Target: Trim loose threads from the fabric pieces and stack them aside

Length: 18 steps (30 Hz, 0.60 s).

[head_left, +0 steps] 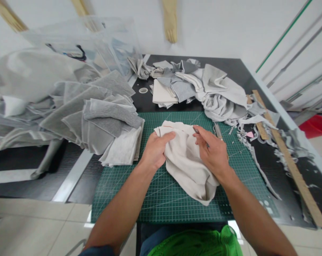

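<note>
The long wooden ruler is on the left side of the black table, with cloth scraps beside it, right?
Not quite: the head view shows the long wooden ruler on the right side of the black table. Cloth scraps are beside it.

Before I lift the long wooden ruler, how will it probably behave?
The long wooden ruler looks straight and thin, so probably stiff and fairly light. Cloth scraps touch its far part, so some may drag along.

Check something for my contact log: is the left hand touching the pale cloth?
Touching. The head view shows the left hand gripping the pale cloth, with its thumb lying across the cloth's upper left part.
</note>
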Motion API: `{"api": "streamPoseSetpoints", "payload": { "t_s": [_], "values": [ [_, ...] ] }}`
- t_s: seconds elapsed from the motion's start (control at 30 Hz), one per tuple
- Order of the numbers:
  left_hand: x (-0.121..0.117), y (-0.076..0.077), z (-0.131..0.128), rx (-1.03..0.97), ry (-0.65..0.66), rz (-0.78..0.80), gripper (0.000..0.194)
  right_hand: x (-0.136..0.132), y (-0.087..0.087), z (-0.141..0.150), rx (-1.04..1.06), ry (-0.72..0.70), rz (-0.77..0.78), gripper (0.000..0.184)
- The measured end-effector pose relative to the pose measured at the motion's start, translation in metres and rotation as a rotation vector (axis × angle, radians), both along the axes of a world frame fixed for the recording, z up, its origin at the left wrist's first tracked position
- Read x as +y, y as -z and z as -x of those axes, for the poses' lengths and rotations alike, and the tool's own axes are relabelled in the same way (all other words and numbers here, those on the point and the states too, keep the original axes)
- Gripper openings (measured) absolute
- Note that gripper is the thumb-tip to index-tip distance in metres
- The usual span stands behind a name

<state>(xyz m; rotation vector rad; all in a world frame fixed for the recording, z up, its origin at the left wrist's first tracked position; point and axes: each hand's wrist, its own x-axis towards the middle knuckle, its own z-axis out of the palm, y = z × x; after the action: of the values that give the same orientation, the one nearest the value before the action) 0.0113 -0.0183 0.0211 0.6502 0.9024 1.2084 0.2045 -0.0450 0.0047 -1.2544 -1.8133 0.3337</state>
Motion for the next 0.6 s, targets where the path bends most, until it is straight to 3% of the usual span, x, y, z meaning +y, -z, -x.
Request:
{"api": "streamPoseSetpoints", "payload": {
  "t_s": [0.23,0.37,0.6],
  "values": [
    [-0.002,0.001,-0.001,0.028,-0.007,-0.031,0.03,-0.004,0.0,0.013,-0.097,-0.051,-0.116,0.041],
    [-0.005,-0.002,-0.003,0.043,-0.005,-0.047,0.034,-0.007,0.004,0.021,-0.077,0.011,-0.218,0.038],
    [-0.008,-0.003,-0.005,-0.018,-0.047,-0.03,0.028,-0.007,0.01,0.025,-0.079,0.092,-0.266,0.029]
  ]
}}
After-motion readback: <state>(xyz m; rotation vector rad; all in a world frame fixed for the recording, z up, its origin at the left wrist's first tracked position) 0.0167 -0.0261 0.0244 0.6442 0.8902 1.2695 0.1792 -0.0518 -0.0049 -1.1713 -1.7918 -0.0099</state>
